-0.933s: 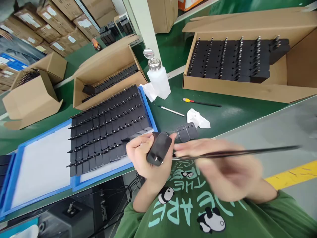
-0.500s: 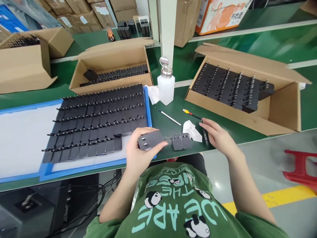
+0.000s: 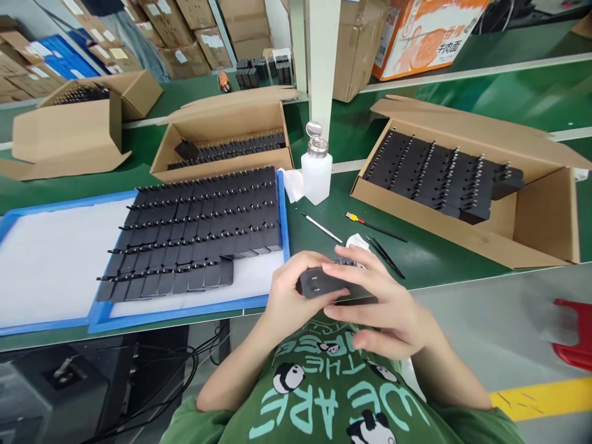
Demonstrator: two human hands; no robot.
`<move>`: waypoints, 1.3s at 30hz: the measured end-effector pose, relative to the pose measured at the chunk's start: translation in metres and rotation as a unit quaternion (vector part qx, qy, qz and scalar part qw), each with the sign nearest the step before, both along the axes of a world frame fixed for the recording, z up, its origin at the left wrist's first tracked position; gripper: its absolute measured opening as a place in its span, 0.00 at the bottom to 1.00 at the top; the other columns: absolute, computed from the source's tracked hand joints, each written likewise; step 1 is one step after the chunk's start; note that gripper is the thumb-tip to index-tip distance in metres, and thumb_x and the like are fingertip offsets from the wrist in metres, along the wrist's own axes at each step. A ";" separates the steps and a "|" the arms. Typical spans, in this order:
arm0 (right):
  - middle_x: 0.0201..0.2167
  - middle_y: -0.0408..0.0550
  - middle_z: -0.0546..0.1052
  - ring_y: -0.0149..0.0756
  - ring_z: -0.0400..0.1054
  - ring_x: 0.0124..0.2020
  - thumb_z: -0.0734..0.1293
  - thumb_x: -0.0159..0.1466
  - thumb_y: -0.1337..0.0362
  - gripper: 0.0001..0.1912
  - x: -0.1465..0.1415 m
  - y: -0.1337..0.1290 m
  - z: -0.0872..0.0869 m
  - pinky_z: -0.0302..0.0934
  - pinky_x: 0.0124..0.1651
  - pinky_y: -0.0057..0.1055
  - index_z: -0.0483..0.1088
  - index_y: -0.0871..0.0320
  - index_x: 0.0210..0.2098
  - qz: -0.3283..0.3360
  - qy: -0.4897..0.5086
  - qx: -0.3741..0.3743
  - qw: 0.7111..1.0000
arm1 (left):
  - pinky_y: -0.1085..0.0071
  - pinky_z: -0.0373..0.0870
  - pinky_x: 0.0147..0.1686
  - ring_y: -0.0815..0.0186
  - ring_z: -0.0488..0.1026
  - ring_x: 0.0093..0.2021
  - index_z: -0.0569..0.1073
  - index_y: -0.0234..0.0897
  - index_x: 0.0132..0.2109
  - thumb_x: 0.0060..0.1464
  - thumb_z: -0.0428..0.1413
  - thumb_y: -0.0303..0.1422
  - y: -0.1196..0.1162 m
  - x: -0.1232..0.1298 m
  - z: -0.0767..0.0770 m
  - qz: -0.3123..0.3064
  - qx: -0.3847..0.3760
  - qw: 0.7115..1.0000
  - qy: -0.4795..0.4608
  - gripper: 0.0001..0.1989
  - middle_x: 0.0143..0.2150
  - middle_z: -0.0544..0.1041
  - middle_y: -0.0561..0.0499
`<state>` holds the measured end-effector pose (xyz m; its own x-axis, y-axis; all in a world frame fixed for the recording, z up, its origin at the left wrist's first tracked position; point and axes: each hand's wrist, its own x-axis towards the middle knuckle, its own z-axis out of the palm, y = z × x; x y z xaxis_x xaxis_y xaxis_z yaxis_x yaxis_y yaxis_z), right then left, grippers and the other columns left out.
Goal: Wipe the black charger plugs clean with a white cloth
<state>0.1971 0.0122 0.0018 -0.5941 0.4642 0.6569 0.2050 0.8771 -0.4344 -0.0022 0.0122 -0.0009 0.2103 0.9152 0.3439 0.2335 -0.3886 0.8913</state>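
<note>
My left hand [image 3: 296,293] is closed around a black power adapter [image 3: 319,282], its two-prong face turned up, just over the bench's front edge. My right hand [image 3: 383,302] reaches across from the right with fingers apart, the fingertips at the adapter's right end. Whether they press on it I cannot tell. Behind the right fingers, other adapters [image 3: 345,263] on the bench are mostly hidden. Black tweezers [image 3: 387,256] lie just beyond the right hand, near a white tissue [image 3: 357,242]. A short cable with a yellow tip [image 3: 355,217] and a white pen-like stick [image 3: 322,227] lie farther back.
Left of my hands, rows of black adapters [image 3: 185,237] stand in a blue-edged tray [image 3: 259,301]. A white pump bottle [image 3: 317,172] stands mid-bench. Open cartons of adapters are at the right [image 3: 546,203] and back left [image 3: 222,168]. A post [image 3: 322,68] rises behind the bottle.
My right hand has moved left from beside the tweezers and cable to the adapter in my left hand. My left hand has shifted right and slightly nearer. The view has tilted a little.
</note>
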 end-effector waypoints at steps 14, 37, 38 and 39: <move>0.64 0.61 0.66 0.54 0.58 0.68 0.60 0.71 0.63 0.16 -0.008 -0.008 -0.005 0.63 0.64 0.52 0.72 0.62 0.54 -0.004 0.056 -0.014 0.998 | 0.72 0.74 0.38 0.66 0.78 0.38 0.74 0.41 0.41 0.47 0.71 0.31 -0.002 -0.001 -0.002 -0.042 0.012 0.997 -0.065 0.16 0.41 0.80 0.52; 0.58 0.58 0.75 0.39 0.68 0.60 0.67 0.70 0.63 0.29 -0.011 -0.011 0.005 0.64 0.60 0.39 0.57 0.59 0.67 0.057 0.008 -0.112 0.992 | 0.73 0.62 0.21 0.70 0.62 0.23 0.66 0.40 0.27 0.20 0.75 0.53 0.022 -0.021 -0.010 -0.300 -0.150 0.939 -0.082 0.34 0.22 0.63 0.60; 0.57 0.57 0.75 0.40 0.67 0.61 0.67 0.69 0.63 0.29 -0.012 -0.012 0.005 0.64 0.62 0.40 0.58 0.58 0.67 0.053 0.022 -0.114 0.992 | 0.73 0.63 0.22 0.69 0.63 0.24 0.66 0.40 0.28 0.19 0.75 0.52 0.020 -0.023 -0.011 -0.299 -0.161 0.936 -0.096 0.35 0.23 0.63 0.59; 0.57 0.57 0.74 0.42 0.66 0.61 0.69 0.68 0.64 0.31 -0.014 -0.013 0.005 0.64 0.63 0.43 0.58 0.57 0.67 0.050 0.046 -0.121 0.990 | 0.72 0.67 0.24 0.67 0.67 0.27 0.69 0.40 0.31 0.19 0.76 0.51 0.017 -0.024 -0.011 -0.291 -0.159 0.937 -0.107 0.35 0.26 0.67 0.57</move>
